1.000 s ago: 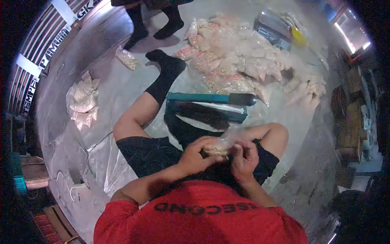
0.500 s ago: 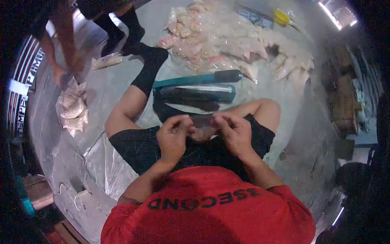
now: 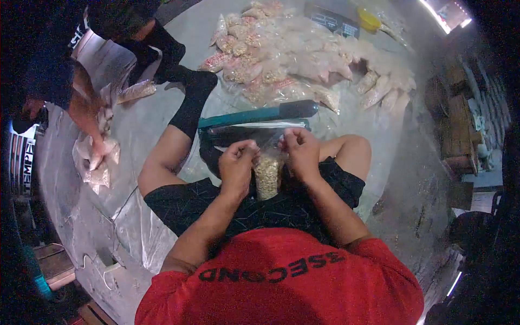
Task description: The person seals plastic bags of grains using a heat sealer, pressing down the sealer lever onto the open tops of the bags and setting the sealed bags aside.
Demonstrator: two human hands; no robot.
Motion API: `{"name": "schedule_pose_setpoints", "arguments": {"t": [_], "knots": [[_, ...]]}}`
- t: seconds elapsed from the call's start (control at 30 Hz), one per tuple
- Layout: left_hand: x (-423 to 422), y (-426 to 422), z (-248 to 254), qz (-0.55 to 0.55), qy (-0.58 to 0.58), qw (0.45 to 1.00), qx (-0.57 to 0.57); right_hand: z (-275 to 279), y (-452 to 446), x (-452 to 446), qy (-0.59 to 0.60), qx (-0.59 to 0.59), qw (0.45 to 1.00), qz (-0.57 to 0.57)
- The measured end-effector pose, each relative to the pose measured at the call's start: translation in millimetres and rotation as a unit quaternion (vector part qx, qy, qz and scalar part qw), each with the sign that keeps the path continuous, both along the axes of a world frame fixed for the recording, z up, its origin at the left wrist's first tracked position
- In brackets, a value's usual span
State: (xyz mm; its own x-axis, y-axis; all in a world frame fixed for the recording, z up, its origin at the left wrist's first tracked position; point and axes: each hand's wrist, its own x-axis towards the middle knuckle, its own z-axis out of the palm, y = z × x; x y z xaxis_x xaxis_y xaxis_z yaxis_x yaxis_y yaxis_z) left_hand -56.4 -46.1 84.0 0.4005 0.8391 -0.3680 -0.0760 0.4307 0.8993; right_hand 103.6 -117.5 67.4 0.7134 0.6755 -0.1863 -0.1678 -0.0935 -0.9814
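A clear plastic bag point(image 3: 267, 176) of pale beans hangs upright above my lap, its see-through top stretched between my hands. My left hand point(image 3: 236, 162) is closed with thumb and fingers pinching one upper corner. Opposite it, my right hand point(image 3: 301, 157) pinches the other corner. Just beyond the hands lies a teal and black bar sealer point(image 3: 257, 115), its long arm running left to right between my legs. The bag's top partly overlaps the sealer's dark body in this view.
A large pile of filled bags point(image 3: 292, 65) covers the floor sheet ahead. Behind it are a dark flat device point(image 3: 331, 21) and a yellow scoop-like item point(image 3: 369, 20). At left, a co-worker's hand point(image 3: 97, 149) touches a smaller heap of bags point(image 3: 98, 176). Wooden crates point(image 3: 459, 130) stand at right.
The bag has swung from tilted to upright, showing its beans. Both my hands have moved slightly forward towards the sealer. The co-worker has leaned in, a hand now on the left heap.
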Motion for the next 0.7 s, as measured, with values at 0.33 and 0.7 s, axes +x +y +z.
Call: {"name": "schedule_pose_setpoints", "arguments": {"t": [0.33,0.7], "knots": [[18.2,25.1,-8.2,0.021,0.015,1.0,0.009,-25.5,2.5,13.0,-0.108,-0.021,0.994,-0.002],[44.2,18.3,-57.3,0.044,0.009,0.999,-0.018,-72.7,27.5,29.9,-0.207,-0.188,0.959,-0.035]]}}
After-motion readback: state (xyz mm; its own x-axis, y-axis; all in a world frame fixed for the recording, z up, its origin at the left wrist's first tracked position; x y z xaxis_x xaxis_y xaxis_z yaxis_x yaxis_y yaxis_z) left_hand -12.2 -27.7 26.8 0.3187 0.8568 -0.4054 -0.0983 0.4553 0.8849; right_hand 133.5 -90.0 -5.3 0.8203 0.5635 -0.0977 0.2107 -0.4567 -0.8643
